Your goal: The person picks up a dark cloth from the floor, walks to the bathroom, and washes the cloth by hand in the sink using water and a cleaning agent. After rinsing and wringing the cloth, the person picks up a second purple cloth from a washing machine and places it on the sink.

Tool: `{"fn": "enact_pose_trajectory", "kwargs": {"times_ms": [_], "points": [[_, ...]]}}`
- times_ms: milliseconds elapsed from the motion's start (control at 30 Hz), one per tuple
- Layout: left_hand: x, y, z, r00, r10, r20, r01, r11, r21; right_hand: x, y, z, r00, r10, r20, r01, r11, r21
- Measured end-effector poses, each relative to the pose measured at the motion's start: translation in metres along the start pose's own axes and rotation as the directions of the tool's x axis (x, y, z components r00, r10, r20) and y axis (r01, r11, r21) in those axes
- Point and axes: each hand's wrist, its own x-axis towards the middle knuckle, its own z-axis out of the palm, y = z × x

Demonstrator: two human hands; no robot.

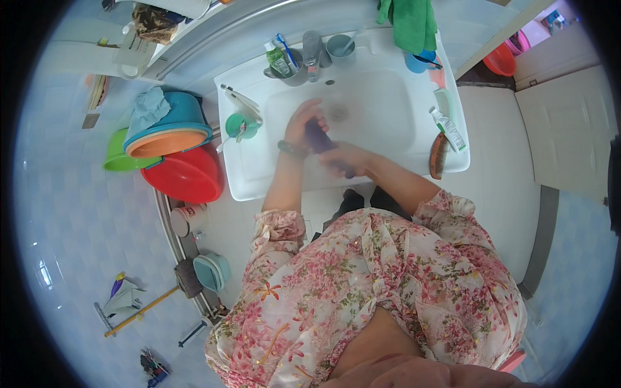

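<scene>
A long, dark purple object [320,136], which looks like an eggplant, is held slantwise over the white washbasin [388,106]. My left hand [306,121] is wrapped around its upper end, with a dark bracelet [292,148] on that wrist. Closer to my body, my right hand [347,157] grips the lower part, and the tip sticks out below the fingers. Haze in the picture blurs the hands and the object's surface. The drain [338,112] lies just beyond them in the basin.
A grey cup [297,75] with toothpaste and a toothbrush, and another cup [341,52], stand at the basin's back. A green cup [241,127] is on the left rim. A toothpaste tube [449,130] and wooden comb [438,157] lie right. Plastic basins [187,177] are stacked left.
</scene>
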Motion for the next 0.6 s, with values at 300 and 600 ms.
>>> {"fn": "enact_pose_trajectory", "kwargs": {"times_ms": [300,600], "points": [[0.070,-0.058,-0.035,0.829,0.516,-0.215,0.064,0.295,0.953,0.087,0.027,-0.087,0.759,-0.622,-0.192,-0.166,0.100,-0.981],[0.081,-0.072,-0.084,0.832,0.118,-0.542,0.357,0.636,0.685,0.058,0.031,-0.077,0.835,-0.475,-0.276,-0.180,0.237,-0.955]]}}
